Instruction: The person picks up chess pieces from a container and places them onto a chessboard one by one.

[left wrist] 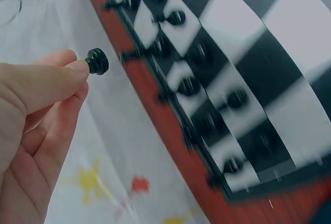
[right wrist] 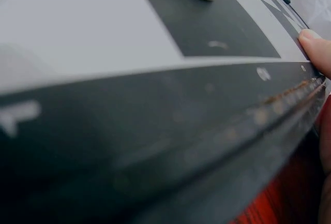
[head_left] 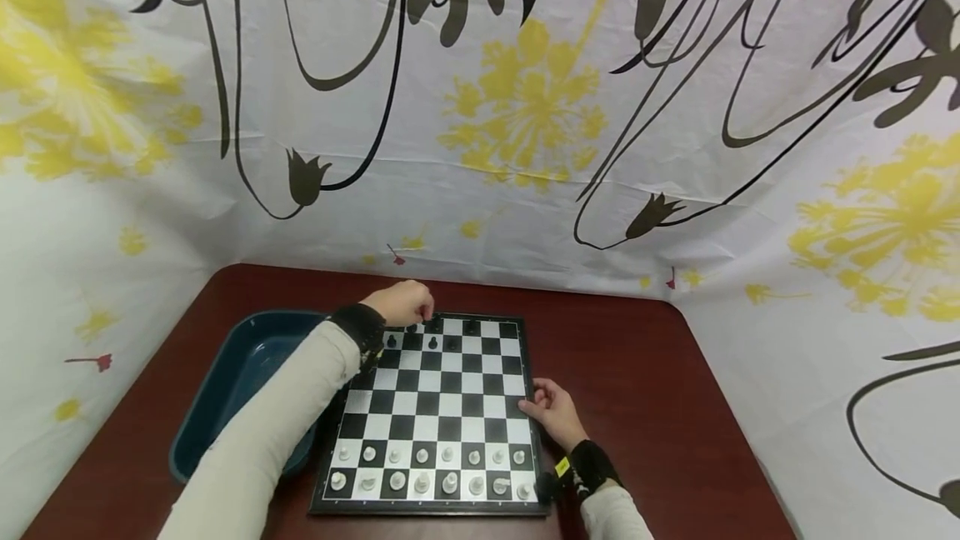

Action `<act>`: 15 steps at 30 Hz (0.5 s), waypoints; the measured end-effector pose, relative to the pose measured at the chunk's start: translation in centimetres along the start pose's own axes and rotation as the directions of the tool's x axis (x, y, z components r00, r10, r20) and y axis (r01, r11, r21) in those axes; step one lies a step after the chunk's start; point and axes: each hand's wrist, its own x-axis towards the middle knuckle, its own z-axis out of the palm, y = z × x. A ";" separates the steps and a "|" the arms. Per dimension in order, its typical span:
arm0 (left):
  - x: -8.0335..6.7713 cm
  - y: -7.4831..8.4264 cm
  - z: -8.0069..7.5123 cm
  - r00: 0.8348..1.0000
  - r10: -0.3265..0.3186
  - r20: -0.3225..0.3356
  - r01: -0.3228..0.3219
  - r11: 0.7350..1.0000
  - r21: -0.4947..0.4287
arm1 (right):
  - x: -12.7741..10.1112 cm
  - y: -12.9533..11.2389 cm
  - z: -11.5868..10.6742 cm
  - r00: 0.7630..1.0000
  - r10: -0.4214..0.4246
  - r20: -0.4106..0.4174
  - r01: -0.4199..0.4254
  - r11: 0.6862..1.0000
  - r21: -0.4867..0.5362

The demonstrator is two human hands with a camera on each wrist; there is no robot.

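Note:
At the far side of the chessboard [head_left: 461,405], my left hand [head_left: 401,302] pinches a small black chess piece [left wrist: 97,61] between thumb and fingers. Only the round base of this piece shows, so its kind is hidden. Several black chess pieces [left wrist: 237,99] stand on the board's far squares, blurred in the left wrist view. Along the right edge, my right hand [head_left: 553,411] grips the board, its thumb [right wrist: 314,42] on top and a finger below. Two rows of white chess pieces [head_left: 422,482] stand on the near side.
A blue plastic tub [head_left: 187,432] stands left of the board, partly behind my left sleeve. The dark red table [head_left: 630,373] reaches up to a white patterned sheet [head_left: 480,215] hanging behind it and at the sides.

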 end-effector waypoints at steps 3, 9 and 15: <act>1.5 1.1 1.2 0.999 0.034 0.014 -0.034 0.999 0.008 | -0.1 0.0 0.3 1.000 -0.003 0.016 0.003 1.000 -0.001; 4.2 2.7 3.7 0.998 0.063 0.027 -0.064 0.998 0.025 | 0.0 0.0 0.4 1.000 -0.002 0.003 0.002 1.000 -0.013; 6.1 3.6 5.3 0.999 0.047 -0.003 -0.047 0.998 0.036 | 0.3 0.0 -0.3 0.999 0.030 0.010 -0.030 1.000 -0.006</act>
